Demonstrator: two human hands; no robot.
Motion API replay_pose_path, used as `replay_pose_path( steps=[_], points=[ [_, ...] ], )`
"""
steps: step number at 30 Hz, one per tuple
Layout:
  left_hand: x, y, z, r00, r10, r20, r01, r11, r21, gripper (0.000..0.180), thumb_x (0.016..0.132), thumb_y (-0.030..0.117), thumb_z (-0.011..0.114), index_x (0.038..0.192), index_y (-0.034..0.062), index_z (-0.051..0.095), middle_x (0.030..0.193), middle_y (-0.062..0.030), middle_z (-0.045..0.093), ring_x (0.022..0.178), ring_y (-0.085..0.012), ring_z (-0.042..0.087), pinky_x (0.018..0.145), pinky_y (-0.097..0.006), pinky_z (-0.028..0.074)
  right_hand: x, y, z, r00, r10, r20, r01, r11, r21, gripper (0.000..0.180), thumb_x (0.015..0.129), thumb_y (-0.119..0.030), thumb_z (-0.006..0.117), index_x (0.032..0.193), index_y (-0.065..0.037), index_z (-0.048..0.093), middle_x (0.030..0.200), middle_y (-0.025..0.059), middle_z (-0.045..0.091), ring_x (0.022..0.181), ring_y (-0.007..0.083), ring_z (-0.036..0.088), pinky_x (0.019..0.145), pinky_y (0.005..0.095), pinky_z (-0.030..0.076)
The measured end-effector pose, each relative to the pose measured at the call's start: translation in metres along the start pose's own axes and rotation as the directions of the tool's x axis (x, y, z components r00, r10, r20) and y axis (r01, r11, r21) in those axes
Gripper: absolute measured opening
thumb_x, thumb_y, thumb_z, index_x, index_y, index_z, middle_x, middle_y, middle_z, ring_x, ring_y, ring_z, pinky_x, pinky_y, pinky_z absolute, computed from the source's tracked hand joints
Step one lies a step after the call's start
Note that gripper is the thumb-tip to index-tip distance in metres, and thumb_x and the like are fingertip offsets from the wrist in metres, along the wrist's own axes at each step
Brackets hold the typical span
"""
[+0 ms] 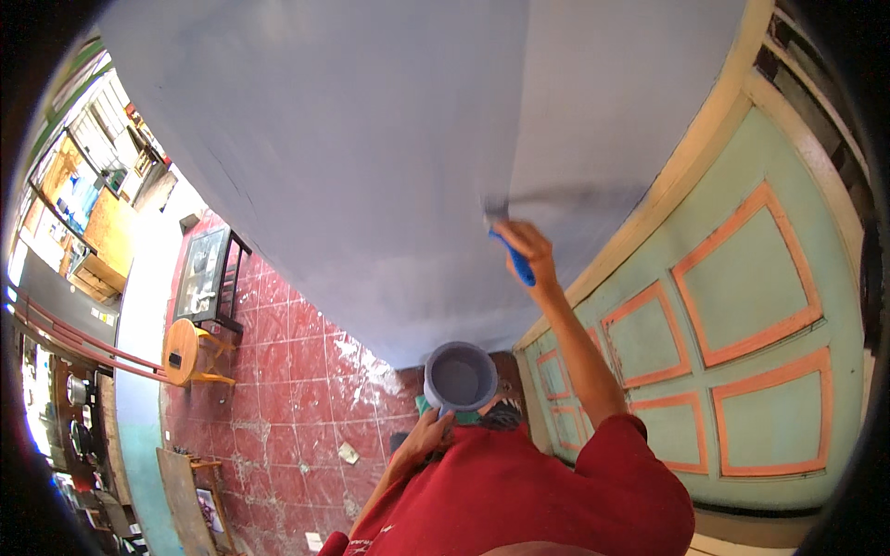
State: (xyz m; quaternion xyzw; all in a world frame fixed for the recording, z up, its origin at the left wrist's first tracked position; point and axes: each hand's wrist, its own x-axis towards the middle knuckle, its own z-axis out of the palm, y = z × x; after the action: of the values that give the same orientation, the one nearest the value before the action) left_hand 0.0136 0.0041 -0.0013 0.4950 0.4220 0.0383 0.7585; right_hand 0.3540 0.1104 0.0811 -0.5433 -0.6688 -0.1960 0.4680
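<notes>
brush (519,263): blue handle poking out below right grip (526,239), grayish bristles up against the wall (371,167) just past that grip | pot (461,375): round, gray, mouth up, kinda gray inside too, handle in left grip (428,434), rim just beyond it | wall: pale gray-purple, looks a shade darker off to right grip's left

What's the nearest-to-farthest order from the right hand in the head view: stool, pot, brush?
1. Brush: gripped in the right hand, against the wall.
2. Pot: lower and a bit to the left, held by the left hand.
3. Stool: well off to the left.
</notes>
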Motion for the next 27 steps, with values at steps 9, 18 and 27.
replay_pose_path(
  steps=[9, 18, 27],
  points=[
    [0.007, -0.012, -0.010, 0.998, -0.053, 0.033, 0.051, 0.998, 0.041, 0.032, 0.099, 0.034, 0.049, 0.091, 0.0033, 0.054, 0.066, -0.0008, 0.049, 0.054, -0.0108, 0.045, 0.047, -0.027, 0.034, 0.216, -0.024, -0.075, 0.888, -0.391, -0.243, 0.382, 0.920, -0.087, 0.034, 0.076, 0.010, 0.068, 0.105, -0.007, 0.066, 0.097, 0.0095, 0.072, 0.085, 0.0267, 0.070, 0.074, 0.0329, 0.057],
    [0.011, -0.011, -0.006, 0.996, -0.065, 0.063, 0.066, 0.998, -0.020, 0.032, 0.100, 0.035, 0.048, 0.096, 0.0035, 0.053, 0.070, -0.0011, 0.048, 0.055, -0.0105, 0.043, 0.047, -0.026, 0.033, 0.349, -0.091, -0.139, 0.684, -0.639, -0.352, 0.545, 0.768, -0.336, 0.017, 0.083, 0.002, 0.064, 0.097, -0.003, 0.072, 0.097, 0.0124, 0.071, 0.083, 0.0239, 0.070, 0.069, 0.0301, 0.058],
    [0.013, -0.004, -0.003, 0.996, -0.079, 0.044, 0.083, 0.992, -0.092, 0.030, 0.100, 0.032, 0.048, 0.093, 0.0038, 0.052, 0.070, -0.0007, 0.047, 0.054, -0.0099, 0.042, 0.046, -0.026, 0.033, 0.237, -0.053, -0.093, 0.842, -0.523, -0.130, 0.481, 0.838, -0.258, 0.036, 0.073, 0.006, 0.071, 0.106, -0.010, 0.072, 0.102, 0.0097, 0.071, 0.094, 0.0280, 0.068, 0.081, 0.0352, 0.056]
  ],
)
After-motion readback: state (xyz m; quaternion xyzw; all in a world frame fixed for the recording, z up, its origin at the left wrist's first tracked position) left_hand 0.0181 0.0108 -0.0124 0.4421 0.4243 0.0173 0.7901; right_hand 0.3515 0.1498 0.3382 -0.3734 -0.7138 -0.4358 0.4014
